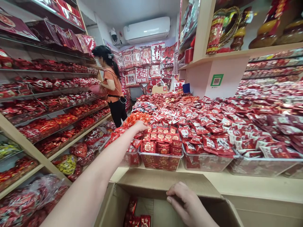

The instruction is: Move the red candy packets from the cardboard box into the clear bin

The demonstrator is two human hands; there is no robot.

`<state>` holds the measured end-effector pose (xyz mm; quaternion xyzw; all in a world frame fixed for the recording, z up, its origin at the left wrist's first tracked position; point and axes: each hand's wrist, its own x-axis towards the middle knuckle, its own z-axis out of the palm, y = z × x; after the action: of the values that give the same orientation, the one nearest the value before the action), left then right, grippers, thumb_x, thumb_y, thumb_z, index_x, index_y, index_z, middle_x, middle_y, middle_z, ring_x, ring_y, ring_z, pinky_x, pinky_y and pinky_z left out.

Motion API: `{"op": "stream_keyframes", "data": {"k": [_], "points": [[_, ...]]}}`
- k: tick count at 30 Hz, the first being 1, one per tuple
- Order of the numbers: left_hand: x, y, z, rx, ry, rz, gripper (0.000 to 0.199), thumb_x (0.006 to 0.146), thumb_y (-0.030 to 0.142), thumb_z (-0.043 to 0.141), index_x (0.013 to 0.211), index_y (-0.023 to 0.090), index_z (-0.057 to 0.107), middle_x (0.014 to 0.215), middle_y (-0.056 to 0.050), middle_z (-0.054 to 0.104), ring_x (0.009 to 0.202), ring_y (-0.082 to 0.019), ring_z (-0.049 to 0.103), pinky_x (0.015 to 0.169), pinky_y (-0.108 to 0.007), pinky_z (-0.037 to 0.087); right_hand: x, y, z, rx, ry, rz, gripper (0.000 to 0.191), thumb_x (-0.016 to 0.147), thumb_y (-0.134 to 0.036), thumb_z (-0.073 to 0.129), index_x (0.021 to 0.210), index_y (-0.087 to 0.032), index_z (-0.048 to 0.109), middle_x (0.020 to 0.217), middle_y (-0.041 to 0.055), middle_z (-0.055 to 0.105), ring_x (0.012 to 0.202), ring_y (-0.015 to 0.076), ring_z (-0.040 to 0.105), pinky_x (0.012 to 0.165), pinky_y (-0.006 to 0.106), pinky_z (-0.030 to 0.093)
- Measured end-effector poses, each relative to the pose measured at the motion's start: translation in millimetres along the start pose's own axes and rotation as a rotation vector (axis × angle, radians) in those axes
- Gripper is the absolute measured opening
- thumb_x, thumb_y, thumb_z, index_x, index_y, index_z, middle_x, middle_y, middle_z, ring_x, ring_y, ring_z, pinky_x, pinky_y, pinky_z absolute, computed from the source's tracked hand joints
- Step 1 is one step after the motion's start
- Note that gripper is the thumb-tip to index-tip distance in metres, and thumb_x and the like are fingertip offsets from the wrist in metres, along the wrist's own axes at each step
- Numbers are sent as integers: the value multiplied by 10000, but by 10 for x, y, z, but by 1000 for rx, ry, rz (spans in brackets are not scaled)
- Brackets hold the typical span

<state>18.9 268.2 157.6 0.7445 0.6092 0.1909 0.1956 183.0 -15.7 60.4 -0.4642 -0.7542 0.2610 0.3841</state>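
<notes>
Probably, clear tray (161,161) on desk (222,179) kept red packets (163,137) separate. Left hand (141,125) reached far corner, couldn't tell fingers' hold; right hand (187,202) hung over box (163,179), fingers loose, seemingly empty.

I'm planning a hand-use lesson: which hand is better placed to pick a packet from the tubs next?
Probably the left hand: it is stretched out to the packets in the tubs, while the right hand is at the open carton, farther from them.

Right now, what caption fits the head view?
Left hand over clear bins of red packets; right hand over an open cardboard box.
</notes>
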Motion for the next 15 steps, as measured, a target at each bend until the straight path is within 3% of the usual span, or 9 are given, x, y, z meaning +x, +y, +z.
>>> {"op": "stream_keyframes", "data": {"k": [5,8,11,12,13,14,15], "points": [[-105,266,50,60,95,220,116,714,221,571,797,142,592,919,-80,595,935,-204,514,848,-317,364,2,-10,-24,10,2,2,89,784,-188,444,765,-192,531,736,35,568,717,158,523,641,266,418],[-341,466,76,52,140,350,167,736,208,515,877,157,589,1060,-91,548,1047,-225,442,925,-337,290,13,-27,-45,-1,11,-1,93,781,-185,442,758,-188,533,732,38,572,713,155,524,637,261,418],[-898,463,140,-9,149,491,221,781,254,441,955,211,569,1088,-59,536,1049,-192,439,929,-314,289,3,-42,4,-48,-17,-54,115,770,-171,435,773,-184,550,747,48,592,731,156,532,657,259,417],[-1154,397,194,-97,77,597,221,790,293,423,927,220,580,996,-63,575,969,-190,488,885,-314,333,-17,-42,47,-65,-66,-68,119,756,-165,444,772,-186,560,748,44,602,730,154,538,660,252,418],[-1430,308,273,-172,-68,697,230,792,343,414,888,238,594,893,-63,601,883,-189,523,828,-313,376,-49,-38,103,-79,-130,-69,123,742,-163,455,765,-192,572,744,36,612,721,148,545,655,240,419],[-1711,206,376,-240,-199,755,244,780,395,419,838,251,608,795,-65,610,802,-191,539,759,-311,408,-95,-29,167,-89,-199,-53,130,731,-164,462,757,-201,584,729,24,621,700,140,554,638,224,421],[-1982,104,503,-248,-252,765,252,765,430,430,783,260,616,702,-59,606,716,-185,545,677,-301,430,-153,-16,235,-97,-260,-25,143,729,-166,461,752,-211,594,706,12,628,670,131,562,607,207,422]]}}
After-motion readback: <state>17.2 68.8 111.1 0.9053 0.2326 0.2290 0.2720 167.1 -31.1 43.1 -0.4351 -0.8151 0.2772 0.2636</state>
